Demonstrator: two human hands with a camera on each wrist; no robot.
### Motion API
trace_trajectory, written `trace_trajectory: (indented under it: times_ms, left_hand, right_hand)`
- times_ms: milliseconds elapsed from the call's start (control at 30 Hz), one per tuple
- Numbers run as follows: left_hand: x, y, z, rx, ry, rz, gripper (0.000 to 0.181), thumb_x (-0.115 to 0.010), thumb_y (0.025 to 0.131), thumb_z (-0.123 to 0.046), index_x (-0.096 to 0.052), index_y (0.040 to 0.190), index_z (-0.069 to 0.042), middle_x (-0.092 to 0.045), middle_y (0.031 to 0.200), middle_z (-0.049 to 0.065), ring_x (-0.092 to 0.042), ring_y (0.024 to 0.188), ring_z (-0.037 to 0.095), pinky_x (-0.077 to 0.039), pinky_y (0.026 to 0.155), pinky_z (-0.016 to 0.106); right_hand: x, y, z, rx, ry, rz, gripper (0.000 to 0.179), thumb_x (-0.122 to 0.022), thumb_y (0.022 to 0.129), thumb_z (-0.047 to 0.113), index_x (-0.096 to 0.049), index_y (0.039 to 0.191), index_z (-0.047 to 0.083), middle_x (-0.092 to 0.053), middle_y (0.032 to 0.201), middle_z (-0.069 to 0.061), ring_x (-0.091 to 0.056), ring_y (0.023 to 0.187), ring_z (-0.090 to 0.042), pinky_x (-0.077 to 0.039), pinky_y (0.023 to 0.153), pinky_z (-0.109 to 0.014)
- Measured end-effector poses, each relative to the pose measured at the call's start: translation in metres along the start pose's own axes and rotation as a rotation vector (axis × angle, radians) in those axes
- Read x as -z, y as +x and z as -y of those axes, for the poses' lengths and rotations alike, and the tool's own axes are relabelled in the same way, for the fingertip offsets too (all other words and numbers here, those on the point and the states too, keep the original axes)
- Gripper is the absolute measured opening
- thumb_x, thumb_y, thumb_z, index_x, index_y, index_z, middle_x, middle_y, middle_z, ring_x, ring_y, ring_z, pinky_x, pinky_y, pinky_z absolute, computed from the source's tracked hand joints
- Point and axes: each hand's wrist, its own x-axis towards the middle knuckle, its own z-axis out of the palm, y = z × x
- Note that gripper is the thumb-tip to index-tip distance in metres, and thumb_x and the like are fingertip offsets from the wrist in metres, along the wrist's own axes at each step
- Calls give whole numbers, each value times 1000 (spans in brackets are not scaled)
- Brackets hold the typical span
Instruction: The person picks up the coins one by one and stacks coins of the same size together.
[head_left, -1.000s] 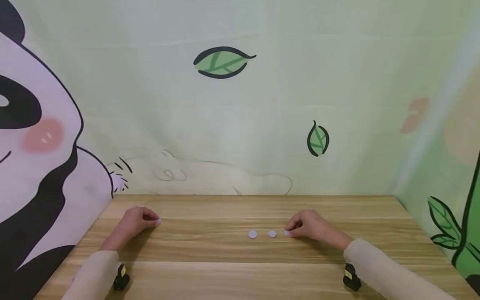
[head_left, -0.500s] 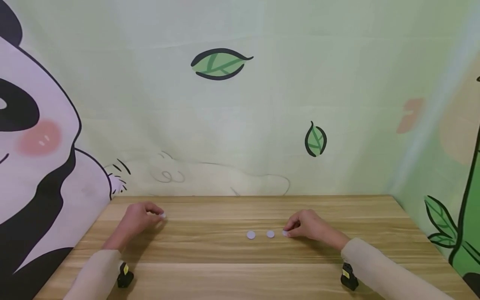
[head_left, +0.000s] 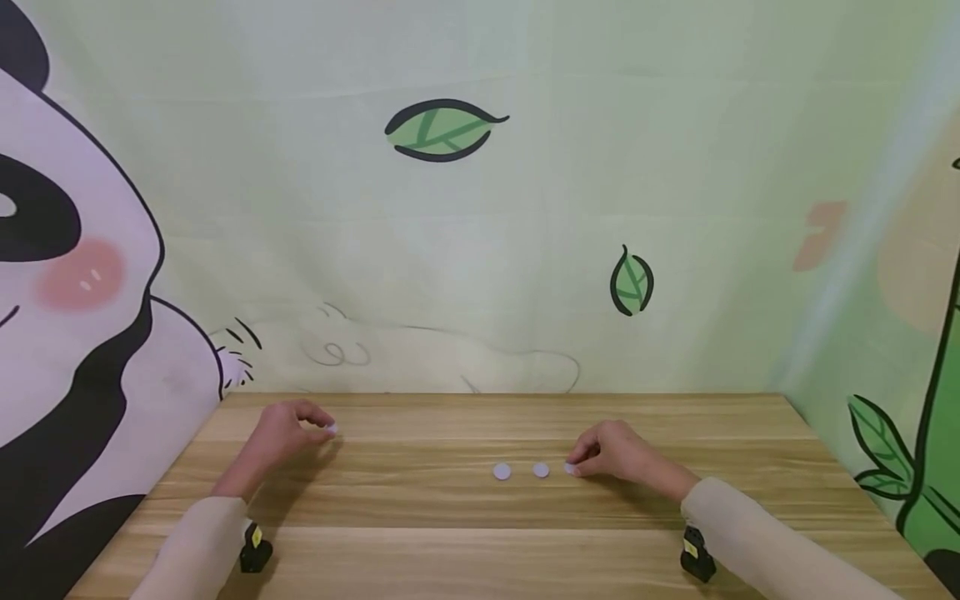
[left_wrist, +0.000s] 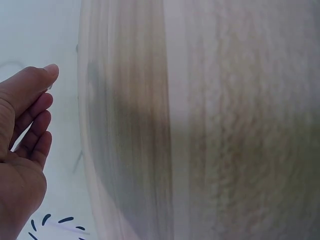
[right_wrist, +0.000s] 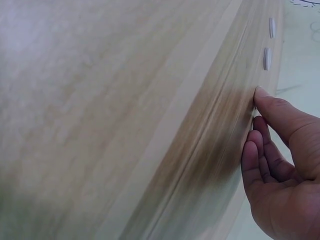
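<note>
My left hand [head_left: 281,437] pinches a small white disc [head_left: 332,429] between thumb and fingertips, raised over the back left of the table, its shadow falling on the wood. Most of that disc is hidden behind the thumb in the left wrist view. Right of the middle, my right hand [head_left: 615,450] holds another white disc [head_left: 571,469] by its edge, fingertips down at the tabletop. Two more white discs, a nearer one [head_left: 541,470] and a farther one [head_left: 502,472], lie flat to its left in a row, with small gaps between them.
The wood-grain table [head_left: 420,558] ends at a pale green cloth backdrop [head_left: 525,208] printed with leaves and a panda. Black wrist cameras [head_left: 256,550] hang under both beige sleeves.
My left hand has moved slightly right and toward the back edge, carrying its disc. The right hand keeps its place at the end of the row; the view shifts a little.
</note>
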Motion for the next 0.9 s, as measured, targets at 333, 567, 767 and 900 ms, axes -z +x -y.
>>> trace_trajectory:
  times_ms: [333, 567, 767, 900]
  left_hand:
    - [-1, 0, 1, 3, -23, 8, 6, -80, 88, -15, -78, 91, -10, -74, 95, 4, -65, 94, 24, -51, 85, 46]
    - [-5, 2, 1, -31, -44, 9, 8, -81, 87, -14, -78, 91, -9, -74, 94, 5, -67, 97, 29, -53, 88, 51]
    - [-6, 5, -2, -36, -57, 22, 8, -81, 87, -15, -78, 92, -9, -73, 94, 3, -66, 96, 26, -53, 87, 48]
    - [-8, 5, -4, -41, -57, 25, 9, -81, 87, -17, -78, 93, -10, -74, 94, 3, -66, 96, 26, -52, 87, 48]
  right_hand:
    - [-1, 0, -2, -4, -21, -2, 6, -85, 82, 11, -81, 86, 10, -75, 84, 6, -59, 74, 1, -50, 66, -20]
    - [0, 1, -3, -27, -18, 4, 6, -85, 83, 12, -81, 87, 11, -75, 84, 6, -59, 74, 0, -50, 67, -20]
    - [1, 2, -5, -21, -11, 4, 6, -85, 83, 12, -81, 88, 11, -75, 85, 5, -59, 74, -1, -50, 67, -21]
    - [0, 2, -5, -20, 4, 10, 7, -85, 83, 12, -81, 88, 10, -75, 85, 5, -58, 74, -2, -51, 67, -21]
